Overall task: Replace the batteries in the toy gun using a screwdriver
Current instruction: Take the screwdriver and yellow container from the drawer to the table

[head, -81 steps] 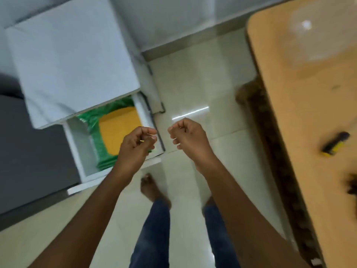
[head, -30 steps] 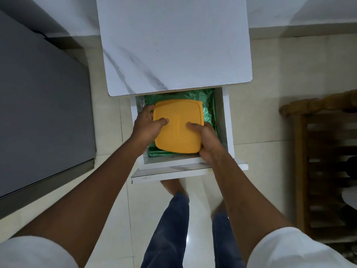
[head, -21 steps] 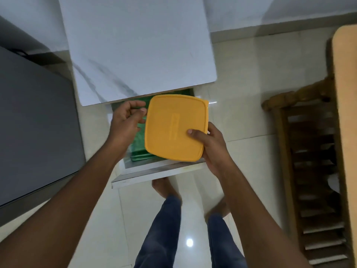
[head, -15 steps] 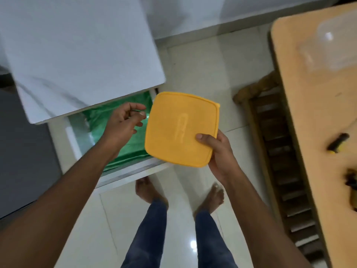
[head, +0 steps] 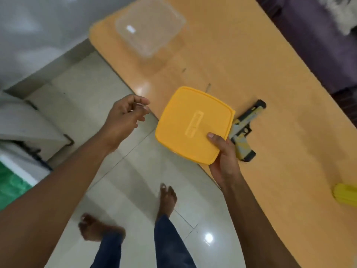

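Head view, starting nearest us: our right hand (head: 224, 161) pinches one corner of the yellow lid (head: 194, 124), thumb on top and the other fingers underneath, so it is closed on the lid alone. Our left hand (head: 123, 120) hangs over the floor (head: 116, 171) beside the table (head: 289, 113), its fingers loosely curled and holding nothing that we can make out. We judge the corner pinch to be the weak spot: the lid is broad and flat, and if it slips or swings as we set it down it could strike the toy gun (head: 244, 132), which lies just beyond our right hand, partly hidden behind the lid. A knock might push the gun along the table. It lies flat on its side, long axis running from near-left to far-right, muzzle toward the far right and grip toward us. A yellow object (head: 345, 194) sits at the right edge of the picture; we cannot tell what it is, and we see no screwdriver for certain. Farthest off, a clear container (head: 150, 26) rests near the table's far corner
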